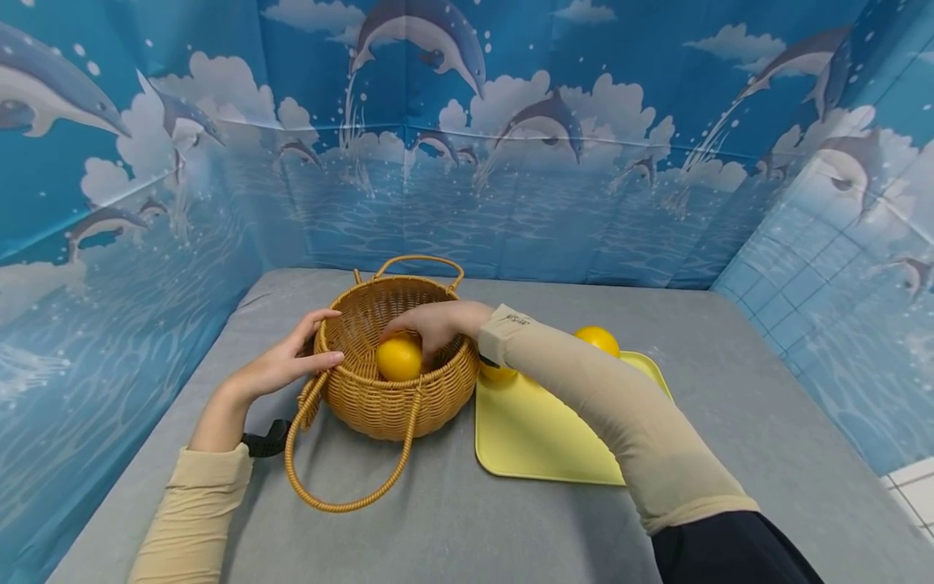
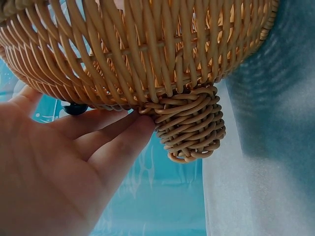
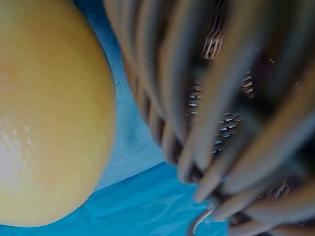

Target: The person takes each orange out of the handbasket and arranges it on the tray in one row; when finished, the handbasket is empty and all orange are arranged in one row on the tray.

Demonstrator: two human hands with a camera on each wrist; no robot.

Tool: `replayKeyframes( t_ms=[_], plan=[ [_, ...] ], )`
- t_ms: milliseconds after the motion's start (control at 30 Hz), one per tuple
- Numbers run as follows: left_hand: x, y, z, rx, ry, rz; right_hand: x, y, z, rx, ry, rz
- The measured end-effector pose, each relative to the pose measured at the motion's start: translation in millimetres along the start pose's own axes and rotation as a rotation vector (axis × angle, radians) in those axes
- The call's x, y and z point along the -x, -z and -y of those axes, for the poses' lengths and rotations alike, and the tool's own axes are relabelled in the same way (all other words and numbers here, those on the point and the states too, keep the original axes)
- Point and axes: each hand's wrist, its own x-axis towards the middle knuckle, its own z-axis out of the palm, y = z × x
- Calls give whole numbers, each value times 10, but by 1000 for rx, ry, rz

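Note:
A wicker basket [image 1: 397, 410] stands on the grey-covered surface, its opening upward. At its left rim, my left hand [image 1: 273, 369] holds the basket, with thumb and a fingertip over the edge. In the left wrist view, fingers [image 2: 123, 147] touch the outer wall beside a woven knob [image 2: 192, 125]. Reaching over the right rim, my right hand [image 1: 434, 324] grips an orange [image 1: 400, 358] inside the basket; some fingertips are hidden behind the fruit. In the right wrist view, another orange [image 3: 49, 113] appears close up, outside the basket wall [image 3: 221, 113].
A yellow tray [image 1: 540, 442] lies right of the basket, partly under my right forearm. Oranges [image 1: 597, 339] show at its back and near the basket. One basket handle [image 1: 343, 507] hangs toward the front; the other handle [image 1: 419, 259] stands up behind. A dolphin-printed curtain [image 1: 511, 195] surrounds the surface.

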Motion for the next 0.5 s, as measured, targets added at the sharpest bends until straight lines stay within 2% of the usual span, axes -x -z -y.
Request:
replayKeyframes(
  t_ms=[300,500],
  plan=[
    [-1,2,0,7,-7,5,-91,-47,-24,8,-18,36],
    [-7,-2,-2,14,-19,3,-75,-30,-7,40,21,-37]
  ],
)
